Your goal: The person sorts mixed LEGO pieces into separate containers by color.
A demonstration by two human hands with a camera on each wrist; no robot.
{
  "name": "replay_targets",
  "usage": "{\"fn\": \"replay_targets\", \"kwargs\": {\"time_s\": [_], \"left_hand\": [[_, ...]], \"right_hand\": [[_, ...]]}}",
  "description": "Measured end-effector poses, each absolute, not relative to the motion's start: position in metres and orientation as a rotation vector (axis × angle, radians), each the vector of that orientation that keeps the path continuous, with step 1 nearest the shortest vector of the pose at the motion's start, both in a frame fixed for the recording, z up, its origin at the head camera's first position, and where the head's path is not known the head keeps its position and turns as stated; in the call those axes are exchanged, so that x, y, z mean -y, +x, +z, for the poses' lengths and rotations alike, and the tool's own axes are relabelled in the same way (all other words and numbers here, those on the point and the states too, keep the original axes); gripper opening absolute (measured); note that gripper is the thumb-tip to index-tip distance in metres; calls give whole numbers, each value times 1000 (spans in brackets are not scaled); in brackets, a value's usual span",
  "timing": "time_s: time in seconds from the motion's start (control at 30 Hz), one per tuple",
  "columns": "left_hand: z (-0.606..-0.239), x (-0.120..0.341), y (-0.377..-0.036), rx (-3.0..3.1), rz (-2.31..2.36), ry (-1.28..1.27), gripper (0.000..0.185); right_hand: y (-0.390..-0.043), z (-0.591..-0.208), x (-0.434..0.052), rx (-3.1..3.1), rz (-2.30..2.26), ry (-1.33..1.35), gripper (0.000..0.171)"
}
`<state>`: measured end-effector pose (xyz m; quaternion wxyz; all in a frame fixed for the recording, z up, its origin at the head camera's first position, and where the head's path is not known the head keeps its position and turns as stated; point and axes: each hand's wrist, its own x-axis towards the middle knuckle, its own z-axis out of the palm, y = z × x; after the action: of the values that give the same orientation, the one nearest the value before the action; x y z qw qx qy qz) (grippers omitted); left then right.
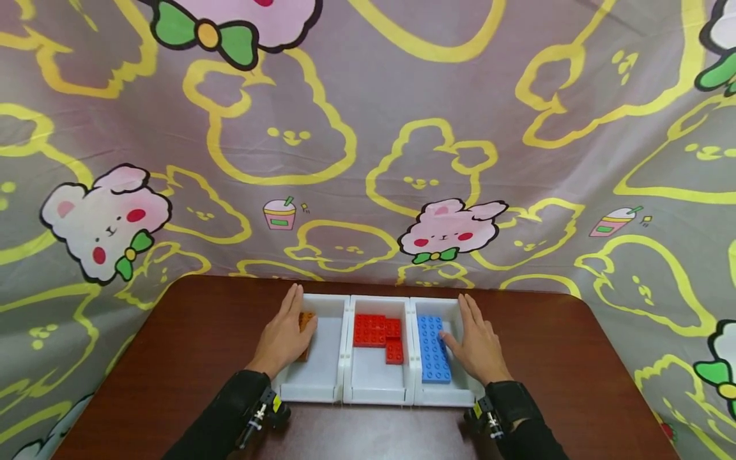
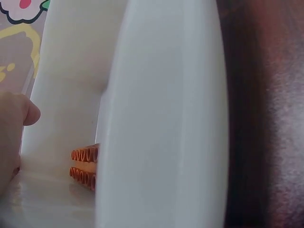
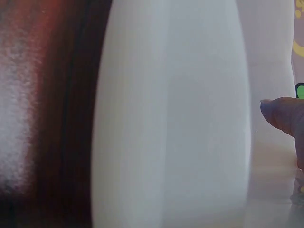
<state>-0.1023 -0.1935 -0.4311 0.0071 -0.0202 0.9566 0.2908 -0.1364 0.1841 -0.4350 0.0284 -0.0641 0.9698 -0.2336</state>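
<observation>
Three white bins stand side by side in a row. My left hand (image 1: 285,342) lies along the outer side of the left bin (image 1: 328,364), fingers straight and thumb over the wall. Orange-brown studded bricks (image 2: 84,166) lie inside that bin, partly covered by the hand in the head view. Red bricks (image 1: 370,330) lie in the middle bin (image 1: 368,378). The right bin (image 1: 460,391) holds blue bricks (image 1: 435,354). Along its outer side rests my right hand (image 1: 479,348), with straight fingers and the thumb (image 3: 273,111) reaching inward over the wall.
The bins stand on a dark brown table (image 1: 190,358) near its far edge. Behind the table hangs a cloth (image 1: 356,128) with cartoon animals. A white bin wall fills much of each wrist view.
</observation>
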Motion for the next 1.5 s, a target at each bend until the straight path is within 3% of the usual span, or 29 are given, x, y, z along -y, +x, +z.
{"fn": "replay_targets", "kwargs": {"time_s": [0.87, 1.5], "left_hand": [[-421, 198, -124, -3017, 926, 5, 80], [-431, 194, -107, -2996, 914, -56, 81]], "right_hand": [[-155, -422, -184, -3005, -716, -242, 91], [-140, -432, -184, -2957, -721, -171, 93]]}}
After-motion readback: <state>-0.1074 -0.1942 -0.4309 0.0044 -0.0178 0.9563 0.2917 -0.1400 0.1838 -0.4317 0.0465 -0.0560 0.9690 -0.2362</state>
